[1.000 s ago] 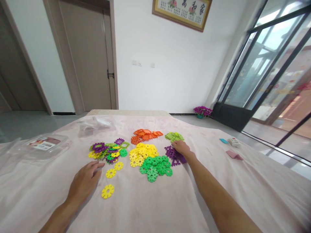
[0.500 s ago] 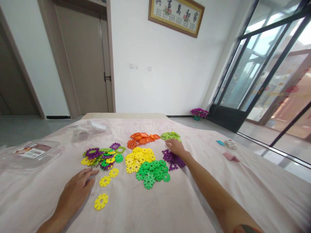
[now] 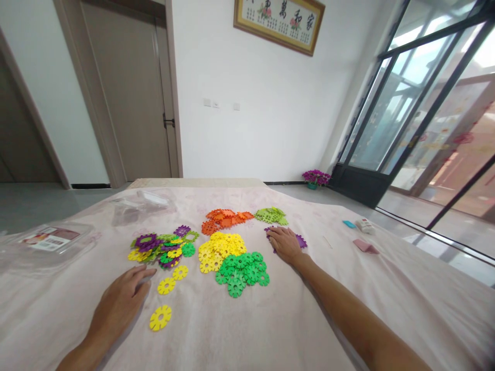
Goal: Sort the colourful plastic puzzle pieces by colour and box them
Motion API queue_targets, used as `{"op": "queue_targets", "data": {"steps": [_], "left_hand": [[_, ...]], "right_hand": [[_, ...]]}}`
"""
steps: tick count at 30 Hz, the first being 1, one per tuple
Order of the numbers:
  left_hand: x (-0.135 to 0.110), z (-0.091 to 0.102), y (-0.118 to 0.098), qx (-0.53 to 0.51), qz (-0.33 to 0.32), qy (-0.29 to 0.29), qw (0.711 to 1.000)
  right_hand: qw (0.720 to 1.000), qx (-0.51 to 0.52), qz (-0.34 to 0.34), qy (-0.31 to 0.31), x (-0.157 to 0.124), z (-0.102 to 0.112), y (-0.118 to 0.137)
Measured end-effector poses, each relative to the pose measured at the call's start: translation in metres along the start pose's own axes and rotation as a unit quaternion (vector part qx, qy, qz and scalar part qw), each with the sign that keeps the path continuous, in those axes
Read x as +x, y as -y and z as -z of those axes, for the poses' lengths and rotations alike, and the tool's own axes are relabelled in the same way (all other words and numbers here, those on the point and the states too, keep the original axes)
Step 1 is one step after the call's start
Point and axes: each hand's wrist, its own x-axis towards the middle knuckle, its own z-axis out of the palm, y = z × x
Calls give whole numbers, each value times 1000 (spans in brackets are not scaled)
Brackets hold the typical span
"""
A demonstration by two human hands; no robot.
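My right hand lies palm down over a pile of purple snowflake discs, fingers stretched out; most of that pile is hidden under it. Resting on the cloth with fingers extended, my left hand holds nothing. Just beyond its fingertips is a mixed pile of purple, green and yellow discs. Loose yellow discs lie to its right. Between the hands are a yellow pile and a green pile. Farther back sit orange pieces and light green pieces.
Clear plastic containers stand at the left of the cloth-covered table, with more clear plastic behind. On the right are a pink folded piece, a small white box and a blue item.
My right hand has moved from the light green pieces onto the purple discs, which have shifted back and to the right. My left hand has stayed in place.
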Motion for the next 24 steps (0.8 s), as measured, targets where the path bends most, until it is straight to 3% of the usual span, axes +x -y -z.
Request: {"op": "queue_targets", "data": {"steps": [4, 7, 11, 14, 16, 20, 24], "left_hand": [[0, 0, 1, 0, 3, 6, 1000], [0, 1, 0, -1, 5, 8, 1000], [0, 2, -3, 0, 3, 6, 1000], [-1, 4, -4, 3, 2, 6, 1000], [-1, 4, -5, 4, 2, 8, 1000], [-2, 5, -5, 8, 1, 11, 1000], [-2, 5, -6, 7, 5, 3, 1000]], "right_hand": [[999, -13, -39, -4, 16, 4, -10], [999, 17, -18, -39, 16, 11, 16], [980, 118, 155, -33, -2, 27, 86], [955, 147, 258, 18, -22, 37, 131], [938, 155, 304, 55, -34, 40, 148], [919, 192, 341, 56, -50, 37, 151], [922, 196, 332, 15, -57, 41, 141]]}}
